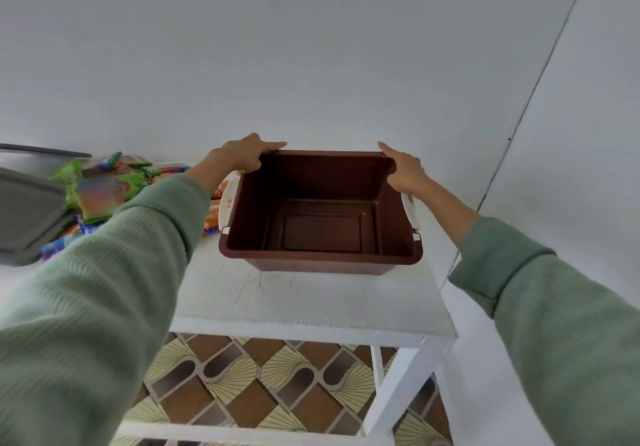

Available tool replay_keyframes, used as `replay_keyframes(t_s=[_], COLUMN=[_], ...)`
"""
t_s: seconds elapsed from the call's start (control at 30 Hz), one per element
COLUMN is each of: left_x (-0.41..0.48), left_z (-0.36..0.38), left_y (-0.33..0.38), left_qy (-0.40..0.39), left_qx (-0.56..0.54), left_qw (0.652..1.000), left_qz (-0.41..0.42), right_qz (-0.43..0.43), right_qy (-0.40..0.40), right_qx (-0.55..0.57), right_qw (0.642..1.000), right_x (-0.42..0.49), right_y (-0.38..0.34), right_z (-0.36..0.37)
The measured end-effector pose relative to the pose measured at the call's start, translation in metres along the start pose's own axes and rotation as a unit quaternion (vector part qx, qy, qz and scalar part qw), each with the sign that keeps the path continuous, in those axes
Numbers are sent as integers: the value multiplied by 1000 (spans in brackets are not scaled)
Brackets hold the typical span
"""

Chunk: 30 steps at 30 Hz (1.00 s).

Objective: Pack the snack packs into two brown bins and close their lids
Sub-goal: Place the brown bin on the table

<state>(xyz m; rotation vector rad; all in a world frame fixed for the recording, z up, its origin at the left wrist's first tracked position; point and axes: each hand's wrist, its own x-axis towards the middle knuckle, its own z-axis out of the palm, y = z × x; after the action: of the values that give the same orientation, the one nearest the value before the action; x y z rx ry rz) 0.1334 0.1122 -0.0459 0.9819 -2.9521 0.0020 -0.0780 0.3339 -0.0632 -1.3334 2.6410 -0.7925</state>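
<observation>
An open brown bin (322,258) with white side latches stands on the right part of a white table (304,303); nothing lies inside it. My left hand (242,153) grips its far left corner, thumb inside the rim. My right hand (403,168) grips the far right corner the same way. A heap of green, orange and blue snack packs (104,186) lies on the table to the left, partly hidden by my left sleeve.
Grey lids (27,213) lie at the far left, over the edge of the snack heap. A pale wall rises right behind the table, with a corner at the right. A patterned floor (263,383) shows below the table's front edge.
</observation>
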Motion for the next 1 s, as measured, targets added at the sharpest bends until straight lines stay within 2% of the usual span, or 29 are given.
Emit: replay_keyframes(t_s=[0.17,0.3,0.37,0.47,0.6,0.67,0.73,0.8,0.87,0.93,1.0], left_x=[-14,-31,-42,-59,-68,-70,-73,-75,-76,-78,-81], left_z=[15,33,41,57,76,77,76,77,77,75,72], left_y=[-5,-3,0,5,6,9,12,15,17,22,25], left_qy=[-31,17,40,2,8,17,15,22,24,13,-3], left_qx=[-17,-71,-99,-75,-63,-70,-68,-72,-74,-82,-93], left_qw=[999,997,994,994,994,993,992,990,989,986,983], left_qz=[-25,-23,-38,-75,-85,-96,-107,-117,-130,-143,-157], right_qz=[19,57,72,79,68,54,60,74,107,146,147], right_qy=[-58,20,31,5,29,24,20,12,-9,-15,12], right_qx=[15,34,-3,-106,-142,-96,25,193,315,348,275], right_qw=[998,998,997,991,987,994,998,978,943,926,950], right_x=[-11,-18,-28,-46,-53,-52,-51,-54,-61,-64,-60], right_y=[-2,-8,-10,-10,-3,2,11,21,28,35,36], right_z=[15,25,32,43,42,38,31,27,26,33,37])
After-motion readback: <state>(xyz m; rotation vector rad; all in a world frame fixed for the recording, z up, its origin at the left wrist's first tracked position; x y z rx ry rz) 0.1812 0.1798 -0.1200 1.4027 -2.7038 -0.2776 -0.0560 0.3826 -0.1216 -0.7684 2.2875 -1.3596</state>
